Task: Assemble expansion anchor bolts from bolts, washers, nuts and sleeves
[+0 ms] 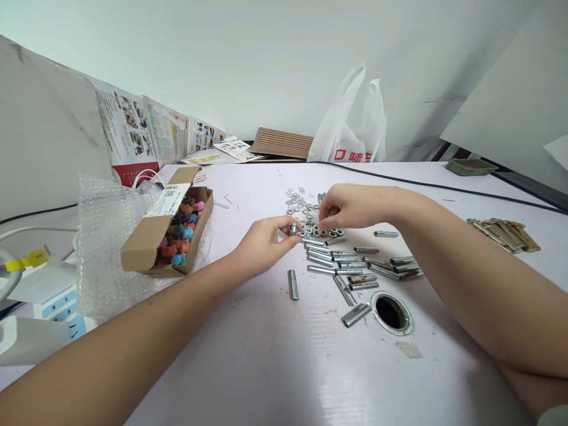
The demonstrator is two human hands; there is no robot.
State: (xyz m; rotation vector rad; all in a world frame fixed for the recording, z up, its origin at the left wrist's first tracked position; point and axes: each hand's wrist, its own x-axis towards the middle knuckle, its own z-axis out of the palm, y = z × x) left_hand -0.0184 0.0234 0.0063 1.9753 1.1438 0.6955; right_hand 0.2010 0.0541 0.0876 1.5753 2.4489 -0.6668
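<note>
My left hand (271, 241) is closed, with thumb and index finger pinching a small shiny metal piece (293, 229) at the left edge of the hardware pile. Over the pile hangs my right hand (345, 206), its fingertips pressed together among the hex nuts (333, 233); whatever they hold is hidden. Behind the nuts lie scattered thin washers (298, 200). Many metal sleeves (350, 265) are spread in front of the hands. One sleeve (293, 284) lies apart, below my left hand.
An open cardboard box (146, 236) of colourful plugs stands left on bubble wrap (100, 236). Several yellowish bolts (506, 234) lie at the right. A round cable hole (391, 312) opens in the white table (266, 367). Behind are a plastic bag (350, 124) and a black cable (399, 176).
</note>
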